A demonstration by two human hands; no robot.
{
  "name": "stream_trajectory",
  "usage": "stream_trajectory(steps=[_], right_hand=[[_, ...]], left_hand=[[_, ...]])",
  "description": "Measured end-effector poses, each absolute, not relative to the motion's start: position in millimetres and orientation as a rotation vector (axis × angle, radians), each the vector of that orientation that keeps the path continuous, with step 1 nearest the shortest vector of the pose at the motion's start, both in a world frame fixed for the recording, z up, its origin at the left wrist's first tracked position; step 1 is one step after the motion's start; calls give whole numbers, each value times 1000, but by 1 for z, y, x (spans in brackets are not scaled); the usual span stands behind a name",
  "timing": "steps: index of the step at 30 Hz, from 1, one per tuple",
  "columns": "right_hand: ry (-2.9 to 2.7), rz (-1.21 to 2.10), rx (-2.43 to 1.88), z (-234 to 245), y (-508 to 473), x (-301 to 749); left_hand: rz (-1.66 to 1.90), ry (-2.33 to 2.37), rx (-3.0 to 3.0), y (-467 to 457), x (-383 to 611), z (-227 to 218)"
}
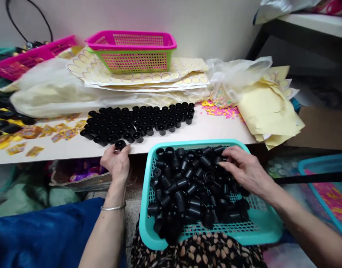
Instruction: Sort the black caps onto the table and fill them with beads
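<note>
Caps (148, 119) of black plastic are standing close together on the white tabletop (215, 130), spreading from near its front edge back toward a plastic bag (48, 89) that is lying along the rear. At the front edge, the person's left hand (116, 160) is gripping a single cap (120, 144) between thumb and fingertips, just beside the nearest of the group. A bracelet (113, 207) is circling the left wrist.

The right hand (245, 169) is hanging over the far right corner of a turquoise basket (144, 193), its thumb and fingers parted, right beside the loose caps (187, 182) inside; whether it is gripping one cannot be told. The basket is sitting in front of the tabletop's front edge, above a dark patterned cloth (199, 253), and its loose caps are lying at many angles, some upright, many on their sides.

Toward the tabletop's left end, small yellow packets (67, 134) are lying scattered. Along the back, a pink basket (132, 47) is nesting in a green basket (137, 69), the pair standing on printed sheets (187, 80). Toward the right end, pink and yellow bits (225, 111) are lying in a loose heap, and yellow paper (271, 111) is overhanging the front right corner.
</note>
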State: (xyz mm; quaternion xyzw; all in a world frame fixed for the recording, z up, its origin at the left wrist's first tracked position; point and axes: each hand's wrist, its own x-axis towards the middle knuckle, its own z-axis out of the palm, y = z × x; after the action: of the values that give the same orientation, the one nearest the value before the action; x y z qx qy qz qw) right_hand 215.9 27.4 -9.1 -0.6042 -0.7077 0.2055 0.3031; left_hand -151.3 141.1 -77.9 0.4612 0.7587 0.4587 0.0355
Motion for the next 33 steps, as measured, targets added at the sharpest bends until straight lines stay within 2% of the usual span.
stream_trajectory(steps=[6, 13, 17, 21, 24, 28, 33], right_hand=[[-2336, 462, -1458, -20, 32, 182], [-2720, 380, -1172, -19, 62, 135], [-2964, 284, -967, -22, 83, 118], [-3023, 254, -938, -23, 77, 127], [-2988, 349, -1047, -23, 56, 151], [-2821, 655, -1184, -18, 25, 188], [-2197, 1089, -1353, -9, -1, 215]], left_hand=[[1303, 2315, 1459, 149, -158, -75], [1441, 2216, 1644, 108, -115, -53], [1191, 1956, 1575, 73, -92, -38], [998, 1691, 1644, 44, -97, -36], [922, 1537, 1865, 29, -104, -40], [822, 1450, 2148, 22, -106, -46], [832, 1406, 2370, 40, -90, -40]])
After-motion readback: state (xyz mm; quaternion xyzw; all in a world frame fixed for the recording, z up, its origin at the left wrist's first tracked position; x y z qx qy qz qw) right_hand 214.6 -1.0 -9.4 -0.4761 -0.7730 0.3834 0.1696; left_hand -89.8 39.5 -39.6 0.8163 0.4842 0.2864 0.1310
